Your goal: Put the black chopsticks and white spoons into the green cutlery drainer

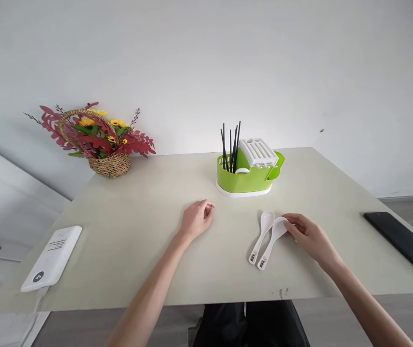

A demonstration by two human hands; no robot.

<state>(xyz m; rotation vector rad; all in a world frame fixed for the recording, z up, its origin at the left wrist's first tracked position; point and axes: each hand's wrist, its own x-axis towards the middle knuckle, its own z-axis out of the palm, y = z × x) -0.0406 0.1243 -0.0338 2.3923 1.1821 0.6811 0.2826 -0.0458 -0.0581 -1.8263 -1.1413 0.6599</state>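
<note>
Back from the table's front edge [235,296], the right hand [309,237] pinches the right spoon [270,246] by its bowl, just beside the left spoon [260,239]. Across open room, the left hand [196,220] rests released, loosely curled.

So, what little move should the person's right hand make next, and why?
I'd suggest firming a light pinch on the right-hand one of the two smooth white, round-bowled spoons: the right hand already has its fingers at that spoon's bowl edge. Its neighbour lies close beside it on the pale table, so a careful grip seems sensible.
</note>
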